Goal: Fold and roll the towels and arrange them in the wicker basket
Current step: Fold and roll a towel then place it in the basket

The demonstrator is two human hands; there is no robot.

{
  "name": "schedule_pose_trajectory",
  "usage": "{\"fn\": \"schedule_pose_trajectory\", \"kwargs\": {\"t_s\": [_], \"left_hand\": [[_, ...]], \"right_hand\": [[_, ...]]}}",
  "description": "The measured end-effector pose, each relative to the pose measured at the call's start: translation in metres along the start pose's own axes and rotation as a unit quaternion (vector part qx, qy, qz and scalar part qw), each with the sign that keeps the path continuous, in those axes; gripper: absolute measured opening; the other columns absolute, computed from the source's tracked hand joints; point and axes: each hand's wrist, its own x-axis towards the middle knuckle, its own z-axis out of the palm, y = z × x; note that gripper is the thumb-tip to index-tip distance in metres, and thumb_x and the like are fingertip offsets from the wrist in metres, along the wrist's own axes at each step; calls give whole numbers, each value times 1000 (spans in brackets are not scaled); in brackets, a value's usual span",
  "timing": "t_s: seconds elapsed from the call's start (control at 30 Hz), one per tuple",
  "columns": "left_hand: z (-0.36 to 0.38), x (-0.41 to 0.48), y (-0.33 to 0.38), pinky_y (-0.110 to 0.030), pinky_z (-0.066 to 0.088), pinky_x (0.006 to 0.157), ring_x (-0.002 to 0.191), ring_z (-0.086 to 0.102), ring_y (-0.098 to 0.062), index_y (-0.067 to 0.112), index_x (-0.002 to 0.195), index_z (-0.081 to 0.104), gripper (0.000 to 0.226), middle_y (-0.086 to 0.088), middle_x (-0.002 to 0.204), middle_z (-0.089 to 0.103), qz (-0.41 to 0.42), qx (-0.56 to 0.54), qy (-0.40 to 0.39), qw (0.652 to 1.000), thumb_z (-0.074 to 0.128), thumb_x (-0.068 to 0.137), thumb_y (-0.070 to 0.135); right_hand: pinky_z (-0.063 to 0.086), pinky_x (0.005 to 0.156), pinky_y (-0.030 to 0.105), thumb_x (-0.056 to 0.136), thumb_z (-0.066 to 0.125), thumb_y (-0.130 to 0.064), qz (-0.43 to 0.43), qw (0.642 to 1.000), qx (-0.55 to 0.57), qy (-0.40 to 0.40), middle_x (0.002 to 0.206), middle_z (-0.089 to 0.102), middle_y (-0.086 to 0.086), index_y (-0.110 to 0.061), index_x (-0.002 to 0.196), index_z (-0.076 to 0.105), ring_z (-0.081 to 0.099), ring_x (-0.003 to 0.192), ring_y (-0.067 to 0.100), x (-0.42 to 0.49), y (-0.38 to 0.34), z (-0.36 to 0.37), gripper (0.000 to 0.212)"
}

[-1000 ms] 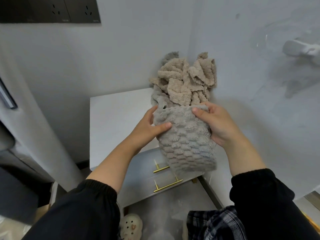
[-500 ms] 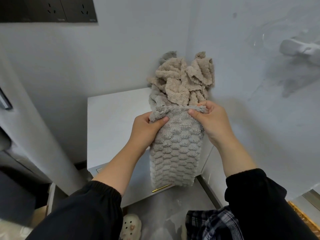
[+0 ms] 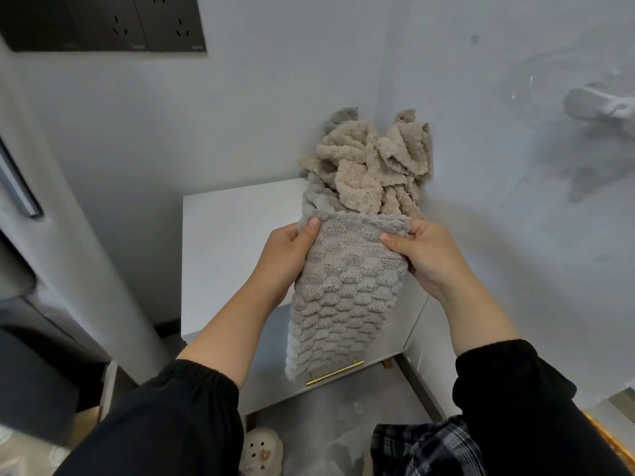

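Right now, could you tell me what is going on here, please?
A person holds a grey towel by its top edge, the left hand pinching one corner and the right hand the other, so it hangs in front of a white cabinet. A crumpled heap of beige towels sits on the cabinet top behind it.
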Motion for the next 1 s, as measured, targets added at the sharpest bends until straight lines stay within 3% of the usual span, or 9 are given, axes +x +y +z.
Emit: {"fn": "schedule_pose_trajectory", "kwargs": {"t_s": [0.1, 0.2, 0.27, 0.33, 0.47, 0.63, 0.77, 0.87, 1.0], "left_hand": [[-10, -1, 9, -24, 51, 58, 67, 64, -18, 10, 79, 67, 24, -5, 75, 70, -19, 2, -12, 1000, 58, 93, 27], [-24, -2, 16, -21, 49, 55, 60, 60, -13, 1, 80, 66, 22, -3, 69, 66, -31, 23, -40, 998, 62, 91, 20], [-33, -2, 18, -29, 49, 67, 68, 56, -15, -9, 83, 65, 29, -9, 75, 63, -17, 78, -40, 996, 66, 87, 20], [-38, -2, 21, -23, 42, 65, 60, 47, -7, 5, 68, 72, 22, 2, 65, 59, 7, 172, -17, 985, 71, 83, 21], [-37, 3, 19, -21, 30, 47, 42, 37, -10, 24, 37, 54, 48, 7, 39, 43, 5, 263, 35, 964, 71, 82, 21], [-34, 8, 15, -20, 49, 46, 54, 67, -16, 12, 70, 62, 23, -11, 66, 70, -59, 113, 43, 991, 60, 92, 10], [-34, 20, 7, -24, 55, 67, 72, 70, -15, 13, 82, 68, 16, -12, 85, 73, -71, 70, 55, 994, 57, 92, 9], [-33, 28, 10, -20, 56, 72, 82, 70, -14, 10, 88, 72, 18, -9, 90, 74, -43, 42, 85, 995, 55, 91, 11], [-33, 37, 10, -25, 50, 85, 92, 69, -17, 7, 95, 70, 24, -10, 96, 74, -86, -54, 105, 989, 49, 92, 19]], "right_hand": [[47, 72, 40, 56, 90, -32, 4, 999, -32, -9, 87, 58, 23, 24, 106, 47, 56, 79, 29, -3, -3, 2, 87], [34, 68, 39, 44, 88, -58, -5, 999, -53, -8, 81, 46, 18, 25, 100, 42, 45, 77, 27, 1, 2, -1, 110], [29, 66, 35, 51, 87, -54, -16, 996, -87, 0, 74, 40, 9, 19, 78, 44, 38, 70, 21, -2, -4, 2, 89], [26, 60, 26, 69, 84, -30, -46, 987, -151, 22, 60, 24, 3, -4, 56, 31, 28, 56, 16, -3, -8, 5, 60], [13, 47, 24, 79, 76, -16, -62, 977, -199, 43, 47, 14, -9, -21, 54, 21, 15, 43, 8, 3, -8, 14, 62], [43, 37, 19, 95, 57, -14, 76, 991, -104, 18, 49, 63, 5, -12, 77, 47, 55, 35, 13, 11, -9, 26, 21], [57, 66, 25, 97, 53, -17, 103, 994, -47, 5, 96, 70, 20, -15, 88, 50, 71, 75, 19, 21, -7, 29, 10], [50, 96, 36, 98, 52, -25, 114, 993, 13, 6, 103, 70, 11, -10, 116, 52, 68, 99, 20, 33, -6, 31, 23], [46, 95, 35, 99, 46, -37, 120, 988, 96, 19, 102, 72, 10, -19, 112, 56, 67, 100, 17, 43, -6, 33, 24]]}}
